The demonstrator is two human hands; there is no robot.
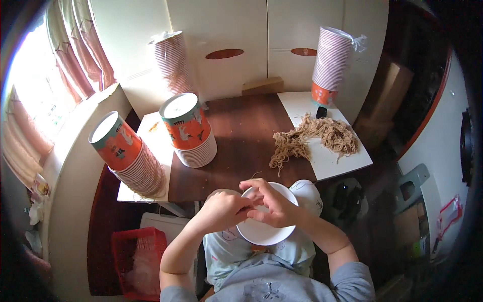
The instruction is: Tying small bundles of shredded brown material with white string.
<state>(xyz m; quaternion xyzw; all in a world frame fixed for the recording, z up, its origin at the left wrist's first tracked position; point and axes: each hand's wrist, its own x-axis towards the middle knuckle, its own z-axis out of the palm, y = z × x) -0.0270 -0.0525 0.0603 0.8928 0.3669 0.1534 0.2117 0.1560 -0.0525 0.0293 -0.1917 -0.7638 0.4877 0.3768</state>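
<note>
Your left hand and right hand meet, fingers curled, over a smooth, round white tub at your lap; whether they pinch anything, I can't tell. Crinkly tan strands lie on your brown-and-white bench, facing cream panels.

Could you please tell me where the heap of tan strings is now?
In the head view, the heap of tan strings lies on the right, across the brown tabletop and right white panel, in front of the right-hand cup stack.

The left hand and right hand close together over a white bowl, near stacked paper tubs.
</note>
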